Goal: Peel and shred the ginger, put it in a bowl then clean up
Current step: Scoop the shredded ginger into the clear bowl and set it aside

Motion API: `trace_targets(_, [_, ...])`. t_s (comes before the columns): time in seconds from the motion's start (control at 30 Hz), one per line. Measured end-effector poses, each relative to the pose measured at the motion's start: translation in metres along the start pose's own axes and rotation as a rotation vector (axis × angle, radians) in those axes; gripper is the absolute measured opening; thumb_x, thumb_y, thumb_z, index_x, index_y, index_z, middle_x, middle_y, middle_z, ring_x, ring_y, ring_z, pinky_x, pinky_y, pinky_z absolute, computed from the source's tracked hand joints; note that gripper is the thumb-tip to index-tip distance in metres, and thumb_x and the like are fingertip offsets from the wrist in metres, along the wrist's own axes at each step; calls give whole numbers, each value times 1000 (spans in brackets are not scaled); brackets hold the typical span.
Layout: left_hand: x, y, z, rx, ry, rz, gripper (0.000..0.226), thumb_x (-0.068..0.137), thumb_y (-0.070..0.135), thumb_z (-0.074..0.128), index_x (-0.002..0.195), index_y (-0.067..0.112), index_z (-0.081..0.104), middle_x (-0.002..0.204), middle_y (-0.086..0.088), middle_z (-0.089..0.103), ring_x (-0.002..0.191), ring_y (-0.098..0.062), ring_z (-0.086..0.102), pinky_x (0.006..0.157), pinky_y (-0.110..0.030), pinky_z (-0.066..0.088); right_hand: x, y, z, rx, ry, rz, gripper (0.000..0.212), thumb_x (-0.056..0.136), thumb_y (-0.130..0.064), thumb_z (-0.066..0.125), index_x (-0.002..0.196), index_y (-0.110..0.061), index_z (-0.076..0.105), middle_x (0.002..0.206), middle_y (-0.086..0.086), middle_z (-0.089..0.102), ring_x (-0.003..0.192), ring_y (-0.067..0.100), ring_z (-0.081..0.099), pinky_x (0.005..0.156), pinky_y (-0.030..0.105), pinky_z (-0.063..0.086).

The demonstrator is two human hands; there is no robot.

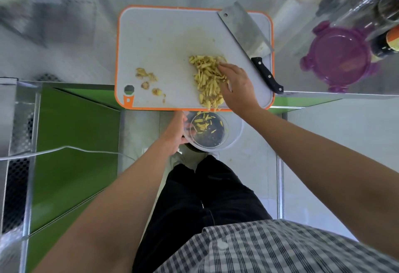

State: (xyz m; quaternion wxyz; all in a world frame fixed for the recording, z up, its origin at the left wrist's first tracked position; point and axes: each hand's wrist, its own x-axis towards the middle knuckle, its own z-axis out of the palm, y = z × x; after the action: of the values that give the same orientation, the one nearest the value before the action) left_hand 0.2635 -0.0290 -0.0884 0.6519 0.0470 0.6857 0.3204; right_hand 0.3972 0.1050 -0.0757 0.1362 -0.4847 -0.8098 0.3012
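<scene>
Lying flat and spread, the right hand (235,82) touches the shredded ginger (208,78); the left hand (176,132) grips the bowl (234,134) below

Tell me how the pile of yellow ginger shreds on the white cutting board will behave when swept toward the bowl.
The pile of yellow ginger shreds is loose thin strips, so it will probably scatter rather than move together. The strips look moist, so some may cling to the white orange-rimmed cutting board or the right hand. They seem light; some already lie in the clear plastic bowl.

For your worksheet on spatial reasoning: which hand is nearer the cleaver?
Right. The right hand rests on the shredded ginger beside the cleaver; the left hand holds the bowl below the board's edge.
</scene>
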Motion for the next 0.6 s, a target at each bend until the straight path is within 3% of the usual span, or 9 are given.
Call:
trace_targets(0.1, [0, -2, -1, -25, 6, -11, 33, 98, 24, 27, 125, 20, 45, 102, -8, 61, 86, -24, 62, 98, -48, 45, -22, 1, 4, 30, 54, -85, 42, 81, -7, 47, 119, -4, 64, 119, 9, 64, 108, 27, 56, 92, 29, 44])
trace_targets(0.27, [-1, -3, -2, -46, 12, -11, 17, 97, 28, 32, 98, 27, 49, 95, -5, 62, 89, -27, 62, 100, -53, 45, -50, 2, 4, 66, 54, -157, 37, 82, -11, 43, 105, -4, 71, 102, 7, 70, 94, 25, 61, 83, 33, 50])
trace_targets(0.4, [0, -5, -2, -66, 21, -13, 19, 98, 29, 32, 108, 25, 49, 94, -5, 62, 92, -27, 61, 100, -53, 45, -71, 4, 4, 73, 2, -256, 35, 83, -13, 42, 97, -6, 74, 97, 5, 71, 90, 23, 62, 85, 27, 48])
trace_targets(0.5, [1, -6, -2, -61, 27, -14, 19, 97, 29, 33, 106, 27, 49, 94, -5, 61, 92, -28, 59, 100, -53, 45, -78, 3, 0, 100, -45, -267, 34, 82, -15, 43, 88, -8, 75, 86, 5, 72, 82, 23, 65, 77, 34, 52])
trace_targets(0.6, [0, -6, -4, -51, 34, -15, 18, 96, 31, 34, 105, 28, 49, 93, -6, 61, 88, -27, 59, 100, -53, 46, -67, -2, -3, 152, -25, -244, 33, 82, -12, 43, 92, -8, 74, 96, 4, 71, 88, 18, 67, 81, 31, 54])
